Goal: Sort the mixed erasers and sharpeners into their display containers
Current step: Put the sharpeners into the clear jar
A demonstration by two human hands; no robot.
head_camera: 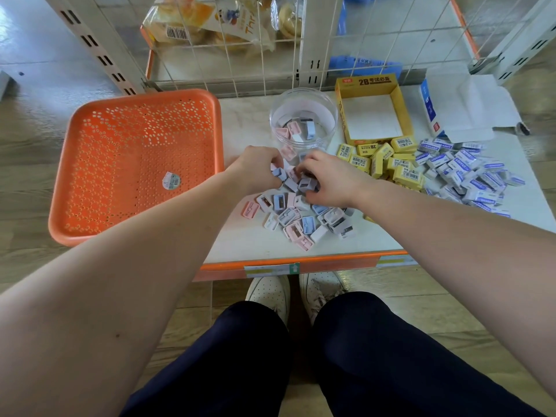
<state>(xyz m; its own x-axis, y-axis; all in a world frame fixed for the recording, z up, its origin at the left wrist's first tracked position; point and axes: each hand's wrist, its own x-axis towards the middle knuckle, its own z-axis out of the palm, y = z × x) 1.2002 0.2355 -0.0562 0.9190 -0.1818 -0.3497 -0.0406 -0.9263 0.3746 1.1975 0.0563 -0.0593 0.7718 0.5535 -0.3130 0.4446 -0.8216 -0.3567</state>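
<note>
Pile of pastel plastic sharpeners [301, 216] on white shelf [240, 242], both hands in it.
Left hand [258, 170] grip holds lavender sharpeners [279, 173]; right hand [331, 179] grip curls round grey-blue sharpener [306, 185]. Clear round plastic jar [302, 103] just behind, few sharpeners inside. Yellow-wrapped erasers [388, 164] heaped right.

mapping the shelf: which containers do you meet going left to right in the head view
orange perforated tray → clear plastic jar → open yellow box → white and blue box
</note>
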